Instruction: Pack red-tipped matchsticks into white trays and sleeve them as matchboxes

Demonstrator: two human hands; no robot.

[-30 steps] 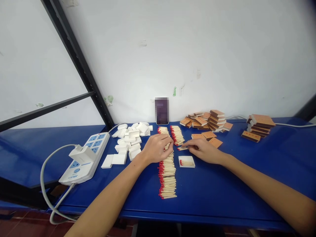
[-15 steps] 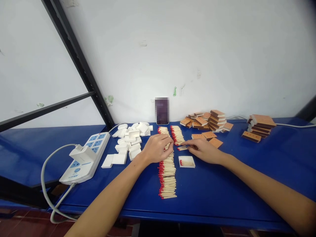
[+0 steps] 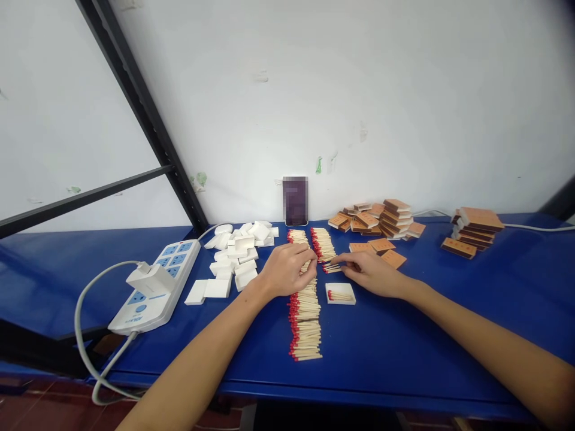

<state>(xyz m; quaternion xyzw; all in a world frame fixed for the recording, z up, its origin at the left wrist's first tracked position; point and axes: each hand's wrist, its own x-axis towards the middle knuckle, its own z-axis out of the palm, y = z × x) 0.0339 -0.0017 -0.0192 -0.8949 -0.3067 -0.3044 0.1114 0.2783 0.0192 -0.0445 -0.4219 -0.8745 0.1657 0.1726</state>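
Observation:
My left hand (image 3: 290,269) rests over the long row of red-headed matches (image 3: 306,326), its fingers curled together; whatever may be between the fingertips is hidden. To the right, my right hand (image 3: 371,273) has its index finger stretched out and its thumb apart. That fingertip touches a small group of matches (image 3: 332,267) just below the shorter match row (image 3: 322,242). Below my right fingers lies a white matchbox tray (image 3: 345,300), open side up, with several matches (image 3: 339,296) in it, their heads to the left.
White matchbox trays (image 3: 245,244) are heaped on the left, near a power strip (image 3: 177,281) with a plugged-in charger (image 3: 151,279). Orange matchbox sleeves (image 3: 375,218) lie behind my right hand; another stack (image 3: 478,227) stands farther right. A phone (image 3: 295,202) leans on the wall.
My right index fingertip has shifted slightly, and the small group of matches beneath it looks a little fuller. My left hand has hardly moved. The tray stays in place.

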